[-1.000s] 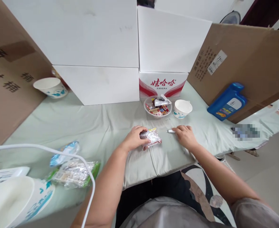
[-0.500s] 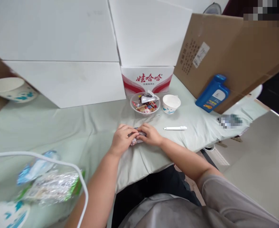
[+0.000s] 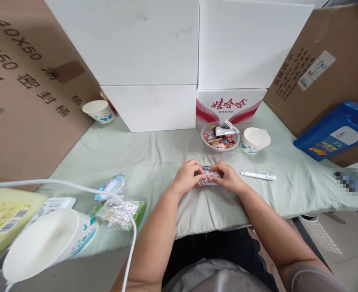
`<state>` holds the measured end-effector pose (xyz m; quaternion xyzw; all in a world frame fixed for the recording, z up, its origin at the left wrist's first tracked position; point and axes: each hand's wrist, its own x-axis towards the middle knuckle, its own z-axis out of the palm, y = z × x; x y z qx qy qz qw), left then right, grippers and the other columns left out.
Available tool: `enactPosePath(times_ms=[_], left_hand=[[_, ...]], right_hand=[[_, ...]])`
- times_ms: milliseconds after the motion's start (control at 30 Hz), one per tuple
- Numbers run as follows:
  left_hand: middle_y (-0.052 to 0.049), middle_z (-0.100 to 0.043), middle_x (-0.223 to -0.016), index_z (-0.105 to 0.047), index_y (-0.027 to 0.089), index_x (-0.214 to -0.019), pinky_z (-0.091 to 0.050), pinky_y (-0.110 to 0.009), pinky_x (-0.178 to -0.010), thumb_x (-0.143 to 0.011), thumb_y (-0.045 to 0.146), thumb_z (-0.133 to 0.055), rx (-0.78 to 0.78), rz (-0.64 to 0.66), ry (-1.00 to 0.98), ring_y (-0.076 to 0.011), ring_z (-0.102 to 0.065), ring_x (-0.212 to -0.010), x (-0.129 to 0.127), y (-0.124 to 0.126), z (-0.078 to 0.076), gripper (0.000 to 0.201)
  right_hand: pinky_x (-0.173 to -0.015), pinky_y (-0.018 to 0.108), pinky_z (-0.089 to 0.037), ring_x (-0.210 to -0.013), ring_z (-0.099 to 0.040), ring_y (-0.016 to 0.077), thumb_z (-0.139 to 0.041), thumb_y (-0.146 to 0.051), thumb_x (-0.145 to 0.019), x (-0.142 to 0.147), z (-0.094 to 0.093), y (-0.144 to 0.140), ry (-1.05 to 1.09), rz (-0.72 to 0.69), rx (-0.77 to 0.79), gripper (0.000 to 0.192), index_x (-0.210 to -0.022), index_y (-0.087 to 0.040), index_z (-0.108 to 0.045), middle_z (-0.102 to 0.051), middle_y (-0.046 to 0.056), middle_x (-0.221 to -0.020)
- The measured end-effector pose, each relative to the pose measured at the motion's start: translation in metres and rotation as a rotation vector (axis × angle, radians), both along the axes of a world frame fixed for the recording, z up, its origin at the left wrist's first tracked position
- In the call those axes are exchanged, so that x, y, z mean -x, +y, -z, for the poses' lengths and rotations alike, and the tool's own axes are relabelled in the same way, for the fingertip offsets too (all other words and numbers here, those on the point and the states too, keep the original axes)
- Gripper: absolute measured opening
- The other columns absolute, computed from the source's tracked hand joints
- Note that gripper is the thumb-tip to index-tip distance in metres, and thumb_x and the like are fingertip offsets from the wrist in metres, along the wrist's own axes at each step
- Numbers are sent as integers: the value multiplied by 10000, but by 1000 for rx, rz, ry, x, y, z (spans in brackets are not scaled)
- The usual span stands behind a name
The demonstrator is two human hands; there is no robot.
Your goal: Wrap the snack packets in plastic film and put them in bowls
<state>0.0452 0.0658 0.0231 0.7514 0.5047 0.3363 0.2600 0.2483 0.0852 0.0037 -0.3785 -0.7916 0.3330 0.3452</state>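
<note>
My left hand [image 3: 187, 177] and my right hand [image 3: 230, 177] meet over the cloth near the table's front. Between them lies a small clear plastic-wrapped packet [image 3: 208, 179] with some reddish and dark print; its contents are too small to make out. The fingers of both hands are bent and grip it from either side, covering its ends. Just right of my right hand lies a white utility-knife-like tool [image 3: 258, 176]. Beyond the hands stands a clear plastic bowl [image 3: 220, 148] with several wrapped snacks, beside a white paper cup [image 3: 255, 140].
White boxes [image 3: 154, 107] stand along the back, with cardboard boxes [image 3: 39, 134] at both sides. A blue bottle [image 3: 331, 132] leans at the right. At left are plastic packets [image 3: 121, 213], a large paper cup [image 3: 49, 243], a yellow container [image 3: 8, 219] and a white cable [image 3: 84, 187].
My view has turned left, so everything sits farther right in the picture. The hands still hold the packet, with slightly more of it showing between the fingers.
</note>
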Motion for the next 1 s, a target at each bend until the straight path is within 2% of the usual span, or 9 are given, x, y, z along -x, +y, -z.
enactPosePath(times_ms=[133, 233, 300, 433, 500, 600, 733, 867, 1000], left_hand=[[-8, -687, -822, -620, 196, -649, -435, -311, -817, -726, 179, -696, 77, 6, -181, -170, -600, -839, 5, 2, 0, 110], [-26, -715, -865, -587, 190, -678, -425, -276, -697, -776, 247, -635, 152, -90, -337, -152, -607, -759, 8, 1, -1, 123], [-43, -716, -899, -588, 189, -731, -420, -265, -670, -806, 286, -606, 138, -132, -413, -151, -609, -756, 7, 0, -3, 124], [-39, -693, -938, -656, 205, -923, -438, -272, -696, -724, 190, -689, 59, -36, -246, -159, -594, -773, -4, -3, -2, 202], [-29, -677, -910, -671, 208, -881, -442, -278, -714, -715, 91, -651, 26, -11, -127, -158, -588, -776, -9, -3, 1, 204], [-12, -655, -802, -659, 199, -754, -449, -280, -712, -733, 59, -608, 32, -54, -118, -150, -583, -743, -11, -1, 7, 150], [3, -621, -692, -650, 185, -721, -456, -255, -602, -717, 172, -662, 196, -125, -353, -134, -561, -633, -7, 2, 10, 19], [29, -549, -629, -602, 180, -745, -417, -216, -451, -684, 318, -702, 388, -198, -641, -109, -506, -523, -1, 3, 6, 182], [27, -565, -684, -605, 190, -833, -413, -198, -468, -713, 375, -696, 367, -153, -646, -97, -508, -546, -3, 0, 6, 238]], right_hand=[[-551, 262, -397, -614, -480, 126, -694, -471, -772, -6, -5, 1, 85, 30, 103, 285, -834, -195, -669, -548, 10, -745], [-518, 254, -396, -593, -473, 124, -657, -527, -785, -14, -8, 5, 222, 132, 191, 333, -780, -196, -619, -532, 3, -729], [-560, 265, -431, -649, -507, 138, -688, -530, -753, -17, -8, 7, 249, 155, 179, 346, -820, -199, -613, -549, 9, -773], [-671, 295, -474, -737, -537, 147, -725, -435, -740, -12, -7, 5, 126, -29, 28, 345, -974, -198, -633, -586, 43, -917], [-649, 285, -467, -699, -534, 140, -682, -380, -788, -7, -5, 2, 85, -61, 9, 285, -992, -193, -614, -580, 27, -852], [-570, 264, -431, -590, -511, 126, -649, -334, -814, -2, -4, -2, 57, -3, 71, 212, -948, -186, -580, -547, -20, -704], [-573, 267, -430, -584, -503, 118, -640, -324, -810, -4, -2, 0, 40, 42, 51, 206, -956, -179, -621, -536, -12, -734], [-608, 293, -443, -615, -493, 137, -637, -327, -810, -11, 1, 8, -5, 157, -20, 206, -954, -191, -692, -514, 1, -726], [-590, 292, -448, -612, -494, 142, -603, -369, -847, -12, -1, 8, 53, 232, -50, 201, -892, -194, -690, -518, 12, -719]])
